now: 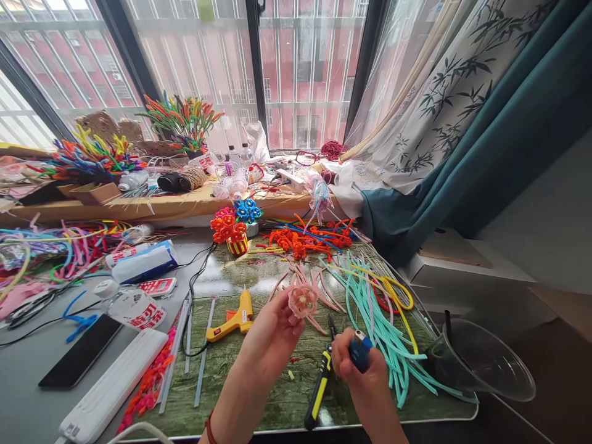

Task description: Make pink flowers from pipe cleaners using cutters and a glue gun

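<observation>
In the head view, a yellow glue gun [238, 319] is lying on a green wood-look mat [287, 410], and the other things are sitting around it. Its tip is pointing away from the person, maybe so the hot end is not getting near the arms.

Just right of the glue gun, the left hand [272, 330] is holding up a pale pink fuzzy flower [303, 301]. The hand is half curled, with the thumb and fingers pinching the flower's edge. It is probably holding on lightly so the petals are not getting squashed and the middle is showing.

Farther right of the glue gun and a bit nearer the person, the right hand [365, 370] is curling nearly closed around a blue lighter [360, 353]. The metal end is poking up out of the grip, likely so the thumb is able to reach it. No flame is showing.

Between the glue gun and the lighter, yellow and black pliers [319, 390] are lying close by the right hand; I am not able to tell if they are touching it. Pink pipe cleaners [319, 287] are lying right of the glue gun and past the flower, and mint green pipe cleaners [372, 308] are spreading out farther right, perhaps sorted by colour for easy picking
</observation>
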Available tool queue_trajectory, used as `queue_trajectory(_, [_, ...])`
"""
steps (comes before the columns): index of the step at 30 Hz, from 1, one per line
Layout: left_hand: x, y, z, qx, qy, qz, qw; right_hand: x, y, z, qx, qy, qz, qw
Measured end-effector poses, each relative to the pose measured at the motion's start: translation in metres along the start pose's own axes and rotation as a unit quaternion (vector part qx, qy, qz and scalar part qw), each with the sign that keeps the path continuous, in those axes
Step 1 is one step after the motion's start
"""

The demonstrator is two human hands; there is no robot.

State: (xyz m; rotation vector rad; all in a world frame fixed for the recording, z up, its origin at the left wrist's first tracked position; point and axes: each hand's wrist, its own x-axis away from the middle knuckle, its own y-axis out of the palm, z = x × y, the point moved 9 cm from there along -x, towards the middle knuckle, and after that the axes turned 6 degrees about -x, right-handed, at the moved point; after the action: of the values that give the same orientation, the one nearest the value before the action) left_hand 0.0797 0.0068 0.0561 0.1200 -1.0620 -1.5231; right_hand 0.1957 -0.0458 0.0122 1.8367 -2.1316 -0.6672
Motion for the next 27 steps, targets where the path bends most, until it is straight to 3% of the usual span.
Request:
queue_trajectory(2, [0.004,0.004,-0.005,0.035,-0.016,-0.023,0.999,-0.003,-0.004,-0.008,0.060,-0.024,0.030,0.997])
queue_trajectory(4, [0.007,0.006,-0.010,0.064,-0.032,-0.032,0.997,-0.008,0.001,-0.018,0.115,-0.047,0.022,0.992])
queue_trajectory(12, [0.019,0.006,-0.027,0.134,-0.070,-0.020,0.988,-0.015,0.048,-0.072,0.270,-0.245,-0.017,0.931])
queue_trajectory(15, [0.023,0.006,-0.032,0.166,-0.083,-0.031,0.982,-0.013,0.057,-0.074,0.287,-0.265,-0.036,0.920])
queue_trajectory(21, [0.027,0.002,-0.034,0.207,-0.105,0.008,0.973,-0.009,0.065,-0.076,0.309,-0.291,-0.054,0.904])
queue_trajectory(27, [0.031,0.008,-0.034,0.204,-0.120,-0.002,0.972,-0.006,0.072,-0.083,0.303,-0.298,-0.031,0.905])
